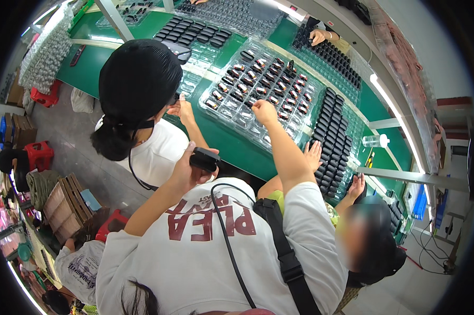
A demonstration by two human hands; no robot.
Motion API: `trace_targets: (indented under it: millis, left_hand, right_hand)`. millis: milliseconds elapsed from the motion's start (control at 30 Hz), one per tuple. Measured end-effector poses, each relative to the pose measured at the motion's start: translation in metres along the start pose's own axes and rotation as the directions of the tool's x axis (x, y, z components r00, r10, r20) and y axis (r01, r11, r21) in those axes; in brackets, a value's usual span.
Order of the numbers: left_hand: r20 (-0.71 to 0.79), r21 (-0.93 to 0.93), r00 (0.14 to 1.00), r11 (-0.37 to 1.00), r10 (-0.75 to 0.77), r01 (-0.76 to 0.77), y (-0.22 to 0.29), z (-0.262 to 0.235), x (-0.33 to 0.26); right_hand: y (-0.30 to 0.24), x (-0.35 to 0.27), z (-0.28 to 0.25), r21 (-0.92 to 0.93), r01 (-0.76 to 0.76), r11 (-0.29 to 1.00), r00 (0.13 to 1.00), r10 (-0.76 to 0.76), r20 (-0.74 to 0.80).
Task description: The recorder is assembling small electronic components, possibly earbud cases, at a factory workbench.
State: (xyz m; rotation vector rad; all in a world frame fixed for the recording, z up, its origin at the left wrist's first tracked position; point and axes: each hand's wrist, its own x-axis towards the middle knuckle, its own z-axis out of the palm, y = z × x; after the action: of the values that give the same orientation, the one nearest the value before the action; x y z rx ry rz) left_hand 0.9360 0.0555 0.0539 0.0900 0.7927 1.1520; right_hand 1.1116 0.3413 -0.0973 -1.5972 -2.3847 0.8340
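Note:
My left hand point(185, 169), in front of my chest, is closed around a black rounded plastic shell point(204, 159). The right arm stretches over a clear plastic tray point(257, 137) on the green table. At the tray's near-middle, my right hand point(265, 112) has its fingers pinched together among the small parts; whatever lies between the fingertips is too small to make out. Small black parts with white and red-orange bits point(239, 96) fill many of the tray's pockets.
To the right, another tray holds rows of black oval shells point(332, 142), with a co-worker's hand point(312, 156) at its edge. A co-worker in a black cap point(137, 79) sits close on my left. A clear bottle point(375, 140) lies near a metal post point(415, 177).

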Motion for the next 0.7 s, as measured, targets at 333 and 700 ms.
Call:
trace_targets:
  millis: [333, 700]
  left_hand:
    - [-0.139, -0.009, 0.989, 0.999, 0.051, -0.053, 0.006, 0.014, 0.005]
    - [-0.066, -0.026, 0.995, 0.996, 0.08, -0.082, 0.014, 0.003, 0.008]
  right_hand:
    - [0.008, 0.04, 0.05, -0.367, 0.071, 0.927, 0.994, -0.097, -0.053]
    - [0.014, 0.005, 0.031, 0.177, -0.07, 0.982, 0.968, 0.11, -0.227]
